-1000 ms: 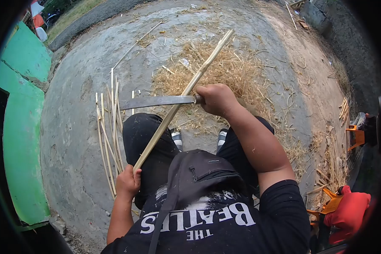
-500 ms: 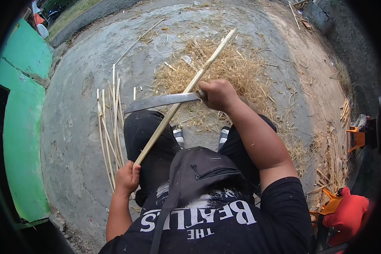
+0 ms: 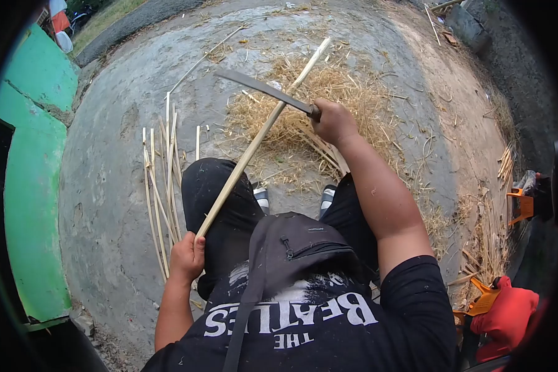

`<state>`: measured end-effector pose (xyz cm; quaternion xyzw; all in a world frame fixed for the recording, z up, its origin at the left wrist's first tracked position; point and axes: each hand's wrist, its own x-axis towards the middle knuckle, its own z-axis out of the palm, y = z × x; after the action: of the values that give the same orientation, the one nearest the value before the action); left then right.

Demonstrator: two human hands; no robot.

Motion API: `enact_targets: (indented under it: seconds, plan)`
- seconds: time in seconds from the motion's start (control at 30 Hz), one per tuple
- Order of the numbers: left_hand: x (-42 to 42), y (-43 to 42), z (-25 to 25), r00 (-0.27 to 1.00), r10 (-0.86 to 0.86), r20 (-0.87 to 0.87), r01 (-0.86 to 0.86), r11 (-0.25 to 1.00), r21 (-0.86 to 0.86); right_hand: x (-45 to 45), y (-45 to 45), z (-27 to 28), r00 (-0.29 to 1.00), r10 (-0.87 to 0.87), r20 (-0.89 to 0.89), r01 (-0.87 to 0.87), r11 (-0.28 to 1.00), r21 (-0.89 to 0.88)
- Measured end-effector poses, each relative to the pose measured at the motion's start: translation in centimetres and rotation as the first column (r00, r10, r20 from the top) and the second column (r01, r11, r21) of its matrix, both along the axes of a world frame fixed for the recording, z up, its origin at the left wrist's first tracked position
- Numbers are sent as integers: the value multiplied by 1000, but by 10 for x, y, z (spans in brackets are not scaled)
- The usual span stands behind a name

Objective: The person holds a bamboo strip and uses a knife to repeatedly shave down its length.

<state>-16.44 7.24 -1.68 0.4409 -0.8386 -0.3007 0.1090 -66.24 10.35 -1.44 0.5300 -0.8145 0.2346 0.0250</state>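
Observation:
My left hand (image 3: 187, 256) is closed round the lower end of a long pale strip of wood or bamboo (image 3: 242, 162), which slants up and to the right past my knee. My right hand (image 3: 335, 121) grips the handle of a long-bladed knife (image 3: 260, 86). The blade crosses the strip in its upper part and points to the upper left. Behind the strip lies a heap of straw-coloured shavings (image 3: 359, 96), with a few thin strips in it beside my right knee.
Several long thin strips (image 3: 168, 167) lie on the ground left of my knee. A green wall (image 3: 34, 198) stands at the far left. On the right are orange chairs (image 3: 522, 203), a red cloth (image 3: 507, 316) and a pile of split pieces (image 3: 491, 239).
My right hand has moved up the strip and to the right, and the blade tip has swung upward. The strip's upper end has shifted slightly left. My left hand stays almost where it was.

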Motion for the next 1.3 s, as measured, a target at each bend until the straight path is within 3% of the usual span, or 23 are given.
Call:
enact_targets:
  seconds: [0.03,0.13,0.23,0.27,0.3,0.37,0.47,0.57,0.6,0.7,0.77,0.83,0.93,1.03,1.2,1.3]
  plan:
    - [-2,-1,1,1000,-5,5,5,1000,-9,-12,-4,1,989,-130,68,130,991,8]
    - [1,-3,9,1000,-16,10,16,1000,4,-21,3,4,993,-110,41,110,994,3]
    - [7,-1,13,999,-17,-30,19,996,86,4,9,15,998,50,-48,-48,998,31]
    - [8,2,15,999,-17,-35,21,994,110,16,13,21,975,189,-118,-189,982,12]
    - [9,6,15,999,-17,-42,22,991,134,27,16,25,939,305,-159,-299,952,63]
    - [14,8,9,1000,-9,-26,13,991,133,39,15,26,915,354,-191,-316,927,204]
    - [18,14,7,1000,13,2,-13,994,112,18,6,14,988,51,145,-73,986,151]
    - [16,11,10,999,3,42,-6,997,71,-3,0,14,973,-118,199,99,990,103]
    - [17,10,12,998,-6,67,2,998,60,-1,0,18,981,-118,156,96,986,139]
    - [15,11,14,990,-9,139,10,1000,-6,25,6,18,984,178,19,-179,963,200]
    - [15,16,15,984,-5,178,15,998,-56,53,9,23,915,402,-12,-382,879,286]
    - [11,19,11,984,23,175,-7,996,-93,66,9,29,918,395,-28,-361,864,352]
    - [9,20,7,987,68,148,-50,991,-122,21,-6,1,982,84,172,-120,971,209]
    - [10,19,10,985,70,158,-50,991,-128,5,-5,4,989,-41,142,9,975,221]
    - [13,15,8,986,35,164,-16,993,-118,58,4,16,950,313,-9,-304,927,220]
    - [16,12,-3,989,27,147,-6,989,-146,49,-2,14,974,223,-40,-209,953,219]
